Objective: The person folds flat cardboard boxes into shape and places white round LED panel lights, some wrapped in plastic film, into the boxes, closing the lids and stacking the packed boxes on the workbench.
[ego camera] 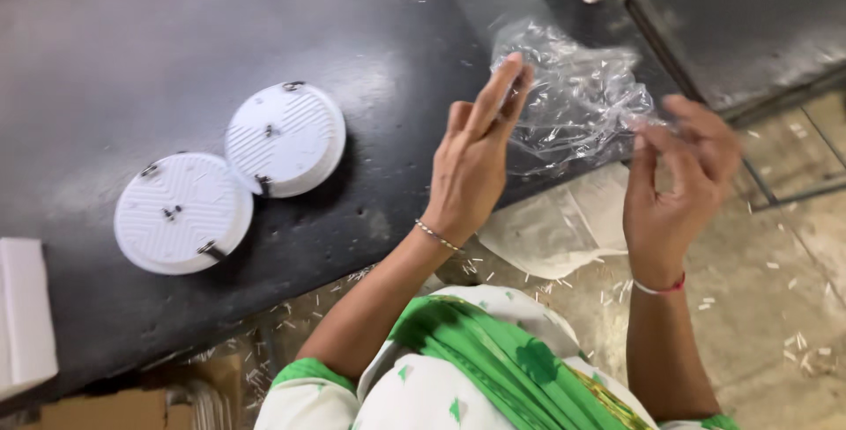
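Note:
A crumpled clear plastic bag point(573, 95) is held up between both hands over the edge of a dark table point(176, 42). My left hand point(476, 161) pinches the bag's left side with raised fingertips. My right hand point(679, 183) grips its right edge between thumb and fingers. Two round white ribbed discs with small metal clips lie flat on the table to the left, one point(182, 211) nearer and one point(285, 137) further back, their edges touching.
A white block point(25, 311) sits at the table's left edge. A second dark surface point(749, 16) lies at the upper right. On the floor are a whitish sheet point(560, 227), scattered white slivers and a cardboard box point(115, 408).

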Demonstrator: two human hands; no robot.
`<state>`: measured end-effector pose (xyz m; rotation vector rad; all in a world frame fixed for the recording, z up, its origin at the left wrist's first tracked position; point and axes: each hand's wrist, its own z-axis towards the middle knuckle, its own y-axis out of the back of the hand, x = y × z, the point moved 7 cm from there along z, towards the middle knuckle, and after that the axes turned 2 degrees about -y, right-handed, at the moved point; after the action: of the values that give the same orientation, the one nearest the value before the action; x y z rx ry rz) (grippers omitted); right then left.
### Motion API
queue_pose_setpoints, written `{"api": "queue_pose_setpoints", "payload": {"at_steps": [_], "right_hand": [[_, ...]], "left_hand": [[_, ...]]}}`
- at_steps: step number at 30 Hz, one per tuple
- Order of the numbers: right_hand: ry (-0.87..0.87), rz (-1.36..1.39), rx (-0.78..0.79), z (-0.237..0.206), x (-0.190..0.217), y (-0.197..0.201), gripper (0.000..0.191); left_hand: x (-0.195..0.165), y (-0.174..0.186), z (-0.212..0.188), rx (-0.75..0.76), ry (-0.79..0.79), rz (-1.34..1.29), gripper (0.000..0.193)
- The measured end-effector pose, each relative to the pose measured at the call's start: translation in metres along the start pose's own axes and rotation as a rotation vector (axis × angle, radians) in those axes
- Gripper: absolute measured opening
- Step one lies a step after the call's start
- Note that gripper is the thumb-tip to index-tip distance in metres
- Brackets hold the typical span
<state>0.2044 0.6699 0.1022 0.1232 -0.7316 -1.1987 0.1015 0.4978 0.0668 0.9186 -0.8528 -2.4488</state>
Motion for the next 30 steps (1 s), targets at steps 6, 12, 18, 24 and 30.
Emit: {"api": "queue_pose_setpoints", "payload": {"at_steps": [6,12,18,24,30], "right_hand": [[-0.078,0.209,0.522,-0.051,0.024,-0.116,0.027],[-0.207,0.126,0.326,-0.024,-0.044,-0.249,0.070],[0.015,0.230,0.330,-0.004,0.004,-0.284,0.077],[0.310,0.456,0.528,-0.009,0.101,-0.319,0.083],[0.477,0.512,0.669,-0.001,0.118,-0.334,0.090]], "left_hand": [[0.025,0.000,-0.034,0.079,-0.038,-0.098,0.070],[0.034,0.001,-0.114,0.440,-0.236,-0.237,0.053],[0.085,0.072,-0.116,0.074,-0.136,-0.230,0.035],[0.218,0.108,-0.082,-0.352,0.554,-0.421,0.060],[0.316,0.132,-0.089,-0.333,0.779,-0.517,0.021]]}}
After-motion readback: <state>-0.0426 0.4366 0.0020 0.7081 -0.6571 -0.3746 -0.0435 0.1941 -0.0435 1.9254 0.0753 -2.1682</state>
